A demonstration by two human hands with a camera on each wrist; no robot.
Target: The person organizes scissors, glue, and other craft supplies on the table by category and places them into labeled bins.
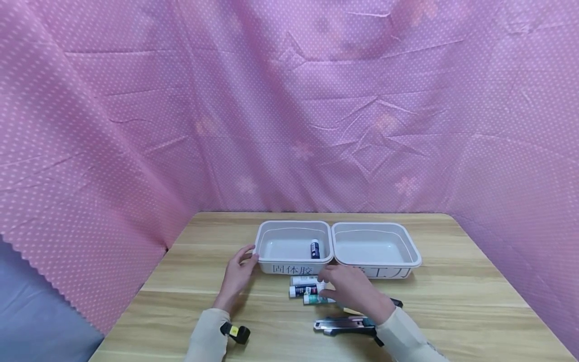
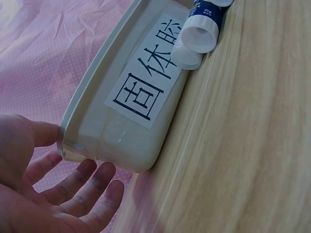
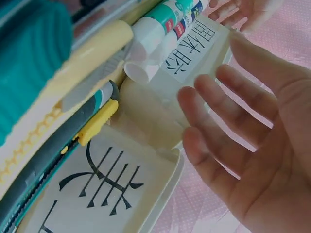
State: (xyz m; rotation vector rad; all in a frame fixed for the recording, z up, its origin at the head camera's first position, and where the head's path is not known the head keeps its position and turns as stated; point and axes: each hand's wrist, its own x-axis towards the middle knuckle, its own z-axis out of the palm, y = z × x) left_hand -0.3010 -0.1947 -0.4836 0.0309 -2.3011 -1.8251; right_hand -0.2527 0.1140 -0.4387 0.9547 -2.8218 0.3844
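My left hand (image 1: 239,274) touches the left end of a white plastic bin (image 2: 136,150), thumb at its rim, other fingers spread beside the corner. The bin bears a label reading 固体胶. One dark blue glue stick (image 1: 315,249) with a white cap is inside it. In front lie a white glue stick (image 1: 304,281), a dark blue glue stick (image 1: 303,291) and a green glue stick (image 1: 316,299). Over their right ends hovers my right hand (image 1: 350,286), fingers loosely bent, with nothing in its grasp; the right wrist view shows the palm (image 3: 272,165).
A second white bin (image 1: 375,265), its label partly hidden by my right hand, stands against the first one's right side. Several utility knives lie under my right forearm, among them a silver-and-dark knife (image 1: 344,324) and a green knife with a yellow slider (image 3: 99,121). Pink cloth (image 1: 316,100) hangs behind the wooden table (image 1: 271,327).
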